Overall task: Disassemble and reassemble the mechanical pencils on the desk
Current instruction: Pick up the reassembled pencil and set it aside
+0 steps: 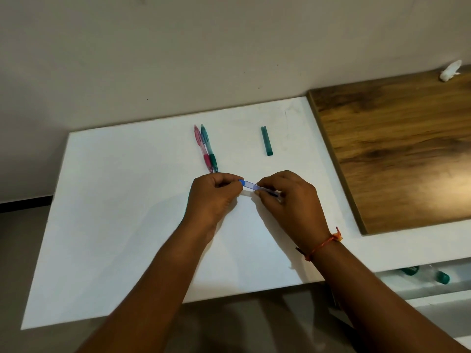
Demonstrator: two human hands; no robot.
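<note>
Both hands are over the middle of the white rectangular worktop [127, 200], and between them is a translucent blue plastic mechanical pencil [251, 186], held just above the surface. The left hand [214, 197] has its fingers [229, 182] curled tight round the blue cap end, only the tip of that end peeking out. The right hand [288, 200] pinches the other half of the barrel, fingers closed over it so the point end is hidden. One hand on each end, pulling or twisting against the other: that looks like the grip for parting the cap from the barrel or seating it back on, though I can't tell which way it's going.

Behind the hands, a pink translucent mechanical pencil [202, 149] and a teal translucent mechanical pencil [209, 149] lie side by side, touching, tips towards the person. They look whole and parked together out of the way, either waiting their turn or finished. Off to the right, well apart from them, lies a short teal plastic lead case [266, 141] on its own, clear of the working space.

A dark wood-grain board [395, 154] butts against the worktop's right edge, and a crumpled white scrap [449, 70] sits at its far corner. An orange thread bracelet [323, 244] circles the right wrist.

Small parts could spring loose here, so keeping the work low over the white surface makes sense.
</note>
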